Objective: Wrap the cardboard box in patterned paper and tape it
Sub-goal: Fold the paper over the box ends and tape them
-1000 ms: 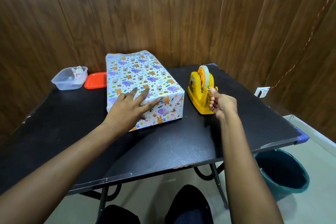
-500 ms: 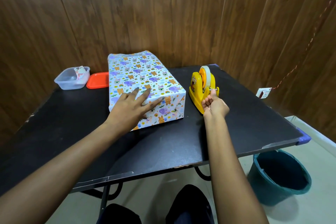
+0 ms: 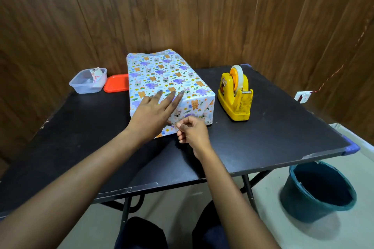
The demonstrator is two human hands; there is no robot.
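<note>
Your wrapped box [image 3: 168, 85] sits at the centre of the frame on the black table [image 3: 273, 137], its long side running away from you toward the wood-panelled wall. Patterned paper covers every face that shows, and folded flaps meet on the near end face. Your left hand [image 3: 150, 116] lies flat over the box's near top edge, fingers straight and spread, palm pressing the paper down, gripping nothing. Your right hand [image 3: 192, 131] is just right of it at the lower part of the near end face, fingers curled in, thumb set against forefinger as in a pinch. Whether a strip of tape lies between them cannot be made out. The yellow tape dispenser [image 3: 234, 97] stands right of the box, near it but apart, with neither hand on it. At left of the frame, just beside the box's far half, lies an orange lid [image 3: 116, 83], with a clear plastic container [image 3: 88, 81] left of that, a scrap of printed paper inside. A dark green bucket [image 3: 317, 190] stands on the floor at lower right, below the table corner.
</note>
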